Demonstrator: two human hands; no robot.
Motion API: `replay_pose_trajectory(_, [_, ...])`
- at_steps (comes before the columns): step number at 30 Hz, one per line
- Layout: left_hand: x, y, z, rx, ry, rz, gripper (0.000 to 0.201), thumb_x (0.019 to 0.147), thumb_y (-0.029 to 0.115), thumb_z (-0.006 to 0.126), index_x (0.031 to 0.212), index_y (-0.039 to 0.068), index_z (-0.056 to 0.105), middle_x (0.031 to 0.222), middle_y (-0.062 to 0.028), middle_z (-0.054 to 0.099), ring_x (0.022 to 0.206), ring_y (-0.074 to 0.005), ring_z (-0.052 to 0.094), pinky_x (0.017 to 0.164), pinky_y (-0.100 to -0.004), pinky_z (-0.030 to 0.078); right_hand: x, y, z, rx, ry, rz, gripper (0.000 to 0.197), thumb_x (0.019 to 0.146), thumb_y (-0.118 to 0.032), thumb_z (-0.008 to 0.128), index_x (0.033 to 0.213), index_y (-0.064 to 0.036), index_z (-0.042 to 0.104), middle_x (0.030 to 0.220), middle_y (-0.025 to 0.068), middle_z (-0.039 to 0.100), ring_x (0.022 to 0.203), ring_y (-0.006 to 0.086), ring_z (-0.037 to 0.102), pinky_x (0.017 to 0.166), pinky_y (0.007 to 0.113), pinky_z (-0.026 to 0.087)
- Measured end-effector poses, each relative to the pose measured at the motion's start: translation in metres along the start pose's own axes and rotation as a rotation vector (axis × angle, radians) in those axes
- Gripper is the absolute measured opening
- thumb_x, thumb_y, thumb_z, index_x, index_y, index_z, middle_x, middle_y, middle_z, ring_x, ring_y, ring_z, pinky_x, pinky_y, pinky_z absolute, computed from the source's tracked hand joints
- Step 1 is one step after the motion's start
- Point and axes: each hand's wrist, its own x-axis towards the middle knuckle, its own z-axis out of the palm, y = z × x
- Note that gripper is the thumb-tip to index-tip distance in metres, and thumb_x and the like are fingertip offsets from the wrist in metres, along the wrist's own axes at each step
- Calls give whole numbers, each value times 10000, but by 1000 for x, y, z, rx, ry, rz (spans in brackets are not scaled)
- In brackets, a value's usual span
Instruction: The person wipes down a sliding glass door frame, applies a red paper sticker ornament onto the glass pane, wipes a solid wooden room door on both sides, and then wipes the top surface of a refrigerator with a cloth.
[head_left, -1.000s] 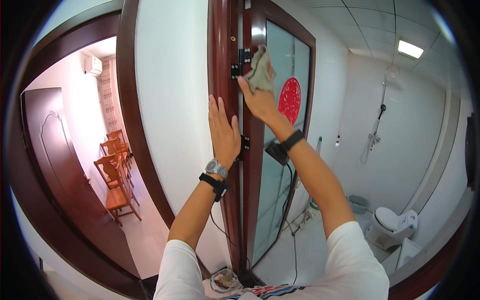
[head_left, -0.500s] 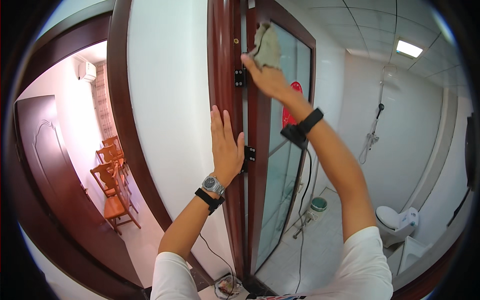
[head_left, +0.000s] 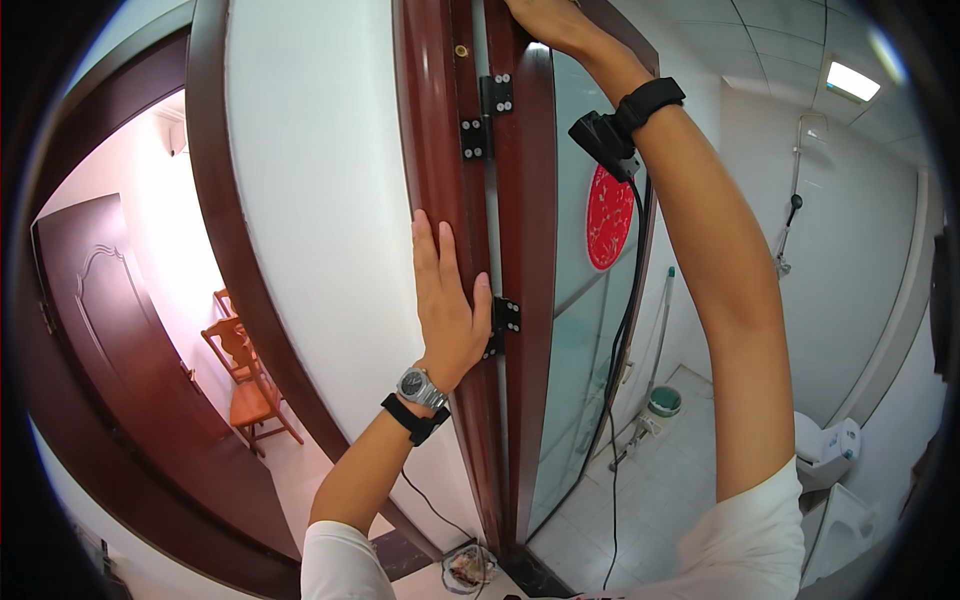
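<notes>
My left hand [head_left: 447, 310] lies flat with fingers stretched along the dark red-brown door frame [head_left: 432, 130], beside the lower black hinge [head_left: 508, 315]. High up, my right hand [head_left: 552, 22] reaches to the top of the open glass door [head_left: 526, 260]. Its fingers run past the upper edge of the view, so whether it holds anything is hidden. Below it, a black device [head_left: 603, 140] is strapped to my right wrist, with a black cable hanging down. The upper hinge [head_left: 485, 120] joins frame and door. A red oval sticker [head_left: 608, 215] is on the glass.
Inside the bathroom on the right are a green bucket [head_left: 664, 402], a toilet [head_left: 828, 447] and a wall shower [head_left: 794, 205]. Through the left doorway stand a dark door [head_left: 120, 330] and wooden chairs [head_left: 252, 400]. A bag-like bundle [head_left: 468, 568] lies at the frame's foot.
My right hand has moved up the door to the view's top edge. The greyish cloth it held earlier is out of sight. My left hand stays on the frame; the view has shifted slightly.
</notes>
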Motion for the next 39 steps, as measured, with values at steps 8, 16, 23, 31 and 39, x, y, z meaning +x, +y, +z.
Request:
replay_pose_trajectory(8, [-26, 4, 6, 29, -3, -11, 867, 1067, 105, 632, 1836, -3, 247, 1930, -292, 117, 1782, -484, 170, 1430, -566, 216, -93, -42, -4, 228, 30, -9, 899, 1168, -737, 435, 1559, 45, 644, 1664, 350, 569, 1591, 505, 500, 1327, 509, 391])
replay_pose_trajectory(16, [-35, 6, 7, 73, 14, -28, 888, 1017, 46, 654, 1824, 2, 288, 1913, -320, 155, 1767, -518, 197, 1420, -581, 235, -243, -50, 15, 180, -264, 32, 1062, 1107, -807, 534, 1784, -2, 385, 1864, 364, 230, 1757, 517, 188, 1422, 602, 193])
replay_pose_trajectory(23, [-34, 9, 17, 71, 30, -27, 884, 1021, 43, 636, 1831, 23, 282, 1915, -303, 168, 1765, -504, 213, 1419, -575, 249, -377, -83, 4, 209, -209, -69, 1186, 1062, -771, 647, 1829, 30, 226, 1909, 337, 93, 1787, 504, 91, 1431, 608, 142])
replay_pose_trajectory(31, [-36, 8, 12, 101, 38, -57, 885, 1025, 48, 634, 1836, 36, 280, 1919, -287, 172, 1766, -492, 220, 1422, -569, 257, -332, -67, 25, 397, -6, -31, 905, 1183, -506, 601, 1816, 40, 255, 1898, 328, 172, 1757, 535, 183, 1422, 626, 167])
replay_pose_trajectory(39, [-44, 1, 11, 140, 25, -49, 891, 1016, 46, 619, 1838, 35, 274, 1918, -302, 157, 1767, -504, 212, 1419, -584, 253, -176, 88, 67, 340, 375, -2, 688, 1198, -536, 560, 1627, 1, 583, 1667, 366, 549, 1569, 538, 500, 1341, 568, 358])
